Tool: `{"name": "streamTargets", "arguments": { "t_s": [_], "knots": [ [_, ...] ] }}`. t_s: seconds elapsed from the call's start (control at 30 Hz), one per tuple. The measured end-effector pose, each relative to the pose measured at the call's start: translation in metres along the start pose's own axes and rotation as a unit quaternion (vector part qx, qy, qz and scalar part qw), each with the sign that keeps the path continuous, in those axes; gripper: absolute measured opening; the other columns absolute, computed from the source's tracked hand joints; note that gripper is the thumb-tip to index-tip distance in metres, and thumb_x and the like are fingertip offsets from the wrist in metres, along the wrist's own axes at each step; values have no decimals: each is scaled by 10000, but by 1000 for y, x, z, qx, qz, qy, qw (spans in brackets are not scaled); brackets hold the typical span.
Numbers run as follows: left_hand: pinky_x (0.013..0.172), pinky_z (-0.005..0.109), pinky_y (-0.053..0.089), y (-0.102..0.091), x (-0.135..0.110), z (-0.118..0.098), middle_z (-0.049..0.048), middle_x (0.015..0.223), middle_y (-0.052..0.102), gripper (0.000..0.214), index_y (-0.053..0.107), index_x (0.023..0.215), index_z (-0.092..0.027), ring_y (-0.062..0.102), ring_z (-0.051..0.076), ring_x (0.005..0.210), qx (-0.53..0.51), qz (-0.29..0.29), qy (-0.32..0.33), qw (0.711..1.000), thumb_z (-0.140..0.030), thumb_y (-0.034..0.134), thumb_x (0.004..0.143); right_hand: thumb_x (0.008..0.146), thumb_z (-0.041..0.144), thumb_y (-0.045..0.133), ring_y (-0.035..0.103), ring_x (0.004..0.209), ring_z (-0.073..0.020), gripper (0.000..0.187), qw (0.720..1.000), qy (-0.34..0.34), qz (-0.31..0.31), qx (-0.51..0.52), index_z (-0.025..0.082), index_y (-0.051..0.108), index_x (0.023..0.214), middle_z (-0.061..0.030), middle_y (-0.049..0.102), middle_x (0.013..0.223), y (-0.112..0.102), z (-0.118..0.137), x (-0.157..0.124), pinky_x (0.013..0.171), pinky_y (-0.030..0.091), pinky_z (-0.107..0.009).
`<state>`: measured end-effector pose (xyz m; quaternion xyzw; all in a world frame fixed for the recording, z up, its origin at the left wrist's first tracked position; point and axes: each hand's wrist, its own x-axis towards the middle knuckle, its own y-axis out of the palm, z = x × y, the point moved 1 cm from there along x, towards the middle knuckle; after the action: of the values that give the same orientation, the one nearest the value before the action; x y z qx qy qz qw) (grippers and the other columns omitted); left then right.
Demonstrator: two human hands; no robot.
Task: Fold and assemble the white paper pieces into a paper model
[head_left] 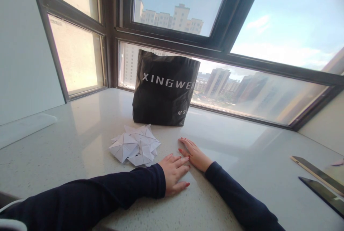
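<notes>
My left hand (174, 174) lies flat on the pale stone countertop (80, 141), fingers stretched out and pointing right, holding nothing. My right hand (194, 154) lies flat just beyond it, fingers together and pointing left, also holding nothing; the two hands nearly touch. Both arms wear dark navy sleeves. A pile of several folded white paper pieces (135, 145) sits on the counter just left of my hands, close to the left hand's fingertips but apart from them.
A black bag (165, 89) with white lettering stands upright behind the paper, against the window. Two flat dark phones or tablets (322, 184) lie at the right edge. A white flat object (24, 127) rests at far left. Windows and walls enclose the counter's corner.
</notes>
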<state>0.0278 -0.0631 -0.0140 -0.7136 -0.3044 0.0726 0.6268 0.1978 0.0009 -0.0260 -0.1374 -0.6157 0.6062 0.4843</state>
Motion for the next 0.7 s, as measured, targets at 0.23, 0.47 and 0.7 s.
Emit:
{"name": "streamTargets", "arguments": {
  "t_s": [0.23, 0.47, 0.7],
  "knots": [
    [922, 468, 289, 0, 0, 1, 87, 1330, 316, 471, 410, 1180, -177, 370, 283, 1121, -2, 3, 9, 1000, -451, 337, 804, 822, 372, 368, 443, 1096, -229, 385, 1000, -1, -4, 4, 138, 437, 1119, -157, 514, 1131, 0, -1, 0, 917, 376, -412],
    [923, 473, 286, -1, -1, 2, 87, 1330, 316, 470, 413, 1177, -178, 370, 286, 1121, -4, -1, 7, 1000, -453, 332, 804, 824, 374, 371, 438, 1100, -222, 386, 1000, 0, -3, 6, 148, 433, 1130, -147, 505, 1144, 1, -1, -1, 919, 374, -406],
    [923, 471, 284, 0, -1, 2, 91, 1328, 318, 474, 418, 1174, -172, 370, 290, 1121, -4, 1, 7, 1000, -455, 327, 805, 823, 367, 372, 436, 1102, -224, 380, 1000, 2, 0, 5, 148, 429, 1128, -152, 503, 1145, 0, -1, 0, 918, 374, -411]
  ]
}}
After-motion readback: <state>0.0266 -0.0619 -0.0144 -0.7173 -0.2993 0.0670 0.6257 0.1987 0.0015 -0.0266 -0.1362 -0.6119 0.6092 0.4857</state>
